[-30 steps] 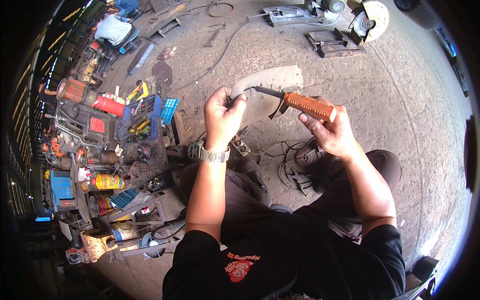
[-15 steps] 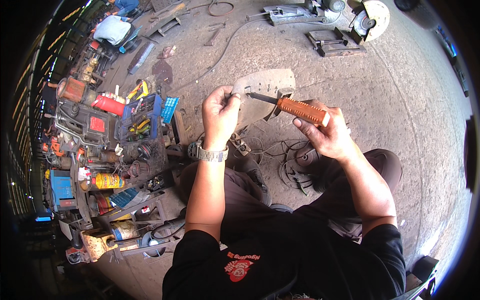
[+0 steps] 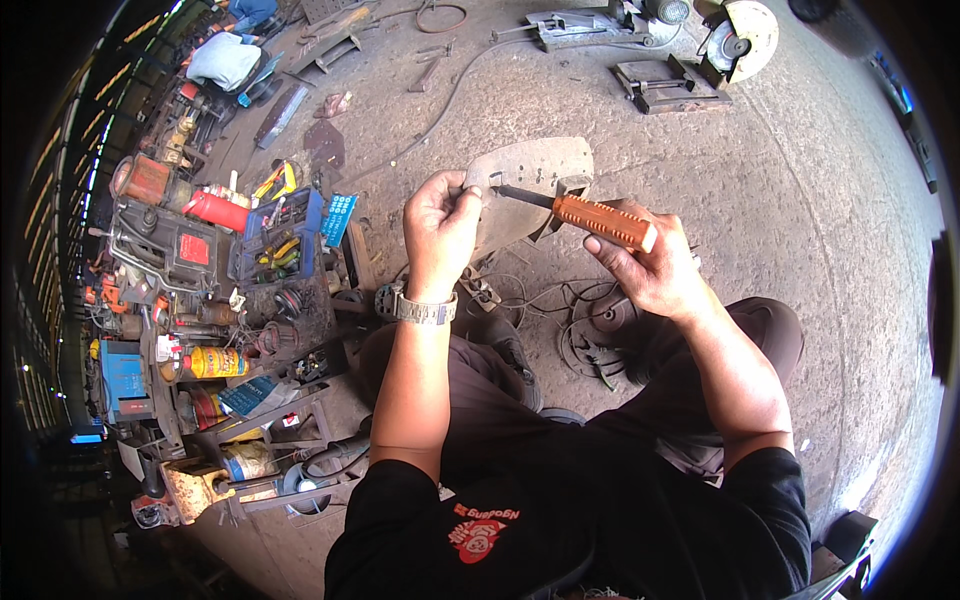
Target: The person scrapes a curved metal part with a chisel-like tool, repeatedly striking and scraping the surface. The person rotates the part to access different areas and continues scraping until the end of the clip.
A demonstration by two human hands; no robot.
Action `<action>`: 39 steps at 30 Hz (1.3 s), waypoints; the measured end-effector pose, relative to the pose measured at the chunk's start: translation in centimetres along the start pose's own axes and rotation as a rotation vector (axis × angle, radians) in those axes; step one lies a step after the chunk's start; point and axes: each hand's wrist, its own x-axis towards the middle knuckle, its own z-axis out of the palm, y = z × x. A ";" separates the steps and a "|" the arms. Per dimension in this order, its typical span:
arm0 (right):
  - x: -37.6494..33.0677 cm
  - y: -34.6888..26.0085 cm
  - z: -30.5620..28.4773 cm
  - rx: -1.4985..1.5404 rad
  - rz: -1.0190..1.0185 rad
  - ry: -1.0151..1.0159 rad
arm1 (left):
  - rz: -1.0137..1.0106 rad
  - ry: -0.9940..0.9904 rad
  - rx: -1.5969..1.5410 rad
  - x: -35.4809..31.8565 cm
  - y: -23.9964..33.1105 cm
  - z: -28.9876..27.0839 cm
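A grey-brown curved metal plate with small holes is held up in front of me. My left hand is closed on its left edge, thumb on the near face. In my right hand is a hand tool with a ribbed orange handle and a narrow dark blade; its exact kind is unclear. The blade points left, and its tip meets the plate at a small slot beside my left thumb. A bent bracket sits at the plate's right side, partly behind the tool.
An angle grinder and loose cable lie on the floor between my legs. To the left are an open blue toolbox, a yellow bottle and crowded machine parts. A cut-off machine with a large disc stands far right.
The plate's right end has shifted slightly right. The tool's handle has moved a little left, with its blade tip still at the slot. Both grips look the same.
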 end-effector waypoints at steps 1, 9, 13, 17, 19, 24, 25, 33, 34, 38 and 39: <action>0.0 0.0 0.0 -0.002 0.006 -0.002 | -0.002 0.003 -0.001 0.0 0.0 0.0; 0.0 -0.2 -0.1 -0.014 0.014 -0.012 | 0.010 -0.009 0.008 -0.1 0.2 0.1; 0.1 -0.4 -0.1 -0.034 0.005 -0.016 | 0.018 -0.009 0.013 -0.1 0.1 0.0; 0.0 -0.3 -0.1 -0.039 0.007 -0.022 | -0.015 -0.005 0.019 -0.2 0.4 0.1; 0.0 -0.4 -0.1 -0.042 0.021 -0.034 | -0.020 -0.007 0.027 -0.3 0.5 0.1; 0.0 -0.4 -0.1 -0.047 0.022 -0.030 | -0.009 -0.013 0.016 -0.2 0.4 0.1; 0.0 -0.2 0.0 -0.047 0.009 -0.021 | -0.011 -0.019 0.016 -0.2 0.4 0.2; 0.1 -0.6 -0.5 0.010 0.077 -0.045 | -0.006 0.003 0.041 -0.1 0.0 0.1; 0.2 -0.8 -0.7 0.024 0.064 -0.038 | -0.002 0.010 0.046 0.0 -0.2 0.1; 0.1 -0.6 -0.7 0.021 0.057 -0.030 | -0.009 0.004 0.021 0.2 -0.5 -0.1; 0.1 -0.6 -0.7 0.019 0.056 -0.031 | -0.008 0.003 0.027 0.2 -0.5 -0.2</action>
